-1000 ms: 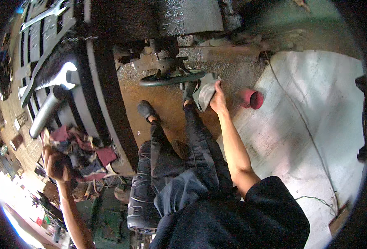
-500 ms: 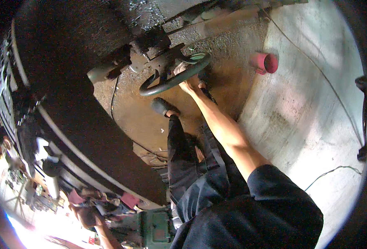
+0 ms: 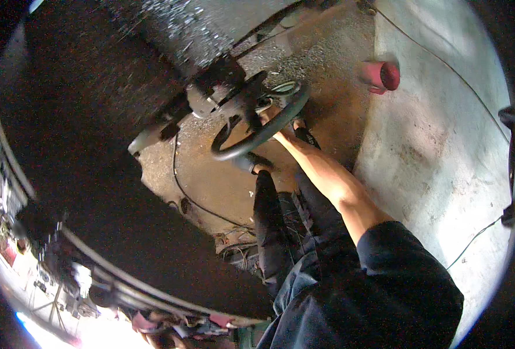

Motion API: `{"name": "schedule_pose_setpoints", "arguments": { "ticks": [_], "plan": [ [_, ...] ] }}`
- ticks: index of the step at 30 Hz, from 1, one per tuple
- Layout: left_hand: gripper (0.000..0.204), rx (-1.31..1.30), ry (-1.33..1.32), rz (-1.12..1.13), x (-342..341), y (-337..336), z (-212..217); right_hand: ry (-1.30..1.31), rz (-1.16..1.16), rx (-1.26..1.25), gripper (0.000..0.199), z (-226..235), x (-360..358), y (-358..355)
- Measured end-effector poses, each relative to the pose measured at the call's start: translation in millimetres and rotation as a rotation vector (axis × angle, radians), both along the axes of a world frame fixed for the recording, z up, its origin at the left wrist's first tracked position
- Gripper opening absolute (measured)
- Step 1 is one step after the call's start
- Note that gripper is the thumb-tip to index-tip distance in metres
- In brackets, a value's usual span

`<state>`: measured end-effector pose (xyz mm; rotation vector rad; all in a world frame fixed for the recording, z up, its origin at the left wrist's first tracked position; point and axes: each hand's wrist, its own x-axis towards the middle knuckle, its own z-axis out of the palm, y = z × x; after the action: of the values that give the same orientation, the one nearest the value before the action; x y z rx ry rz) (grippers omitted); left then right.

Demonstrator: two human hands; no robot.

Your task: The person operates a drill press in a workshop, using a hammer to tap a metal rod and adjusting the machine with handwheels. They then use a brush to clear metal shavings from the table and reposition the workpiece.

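Observation:
My right hand [image 3: 279, 125] reaches forward to a black handwheel [image 3: 240, 150] on the front of a large dark machine [image 3: 94, 145]. Its fingers curl around the wheel's rim and are partly hidden behind it. The wheel's hub and a grey bracket [image 3: 202, 102] sit just left of the hand. My right forearm is bare below a dark sleeve [image 3: 397, 273]. My left hand is out of the picture. My dark trousers and one dark shoe [image 3: 247, 163] show below the wheel.
A red cylindrical object [image 3: 379, 75] lies on the floor at the upper right. A thin black cable [image 3: 179, 186] runs over the rusty, dirty floor under the wheel. Pale concrete floor [image 3: 437, 157] with a thin wire stretches to the right. Cluttered parts lie at the lower left edge.
The view has swung and moved closer to the machine. My right hand, which held a grey cloth a second ago, now sits on the handwheel's rim. My left hand has left the picture.

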<state>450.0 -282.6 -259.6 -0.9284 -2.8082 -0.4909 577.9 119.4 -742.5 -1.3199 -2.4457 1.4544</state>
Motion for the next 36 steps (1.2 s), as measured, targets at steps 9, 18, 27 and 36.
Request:
{"name": "schedule_pose_setpoints", "arguments": {
  "ticks": [9, 18, 27, 36],
  "plan": [
    [0.022, 0.006, -0.006, 0.014, 24.4, -21.8, 21.8, -0.167, 0.221, -0.959, 0.023, 198.6, -12.1, -9.4],
    [0.019, -0.03, -0.012, 0.006, 17.2, -30.3, 24.6, -0.163, 0.216, -0.115, 0.032, 96.3, -38.1, 40.7],
    [0.015, -0.04, -0.053, 0.038, 32.2, -17.1, 15.8, -0.477, 0.161, -0.636, 0.036, 193.5, 11.9, 138.0],
    [0.011, 0.03, -0.072, -0.004, 39.0, 18.1, 8.4, -0.233, 0.315, -0.953, 0.031, 158.0, -19.6, -8.0]
  ]
}}
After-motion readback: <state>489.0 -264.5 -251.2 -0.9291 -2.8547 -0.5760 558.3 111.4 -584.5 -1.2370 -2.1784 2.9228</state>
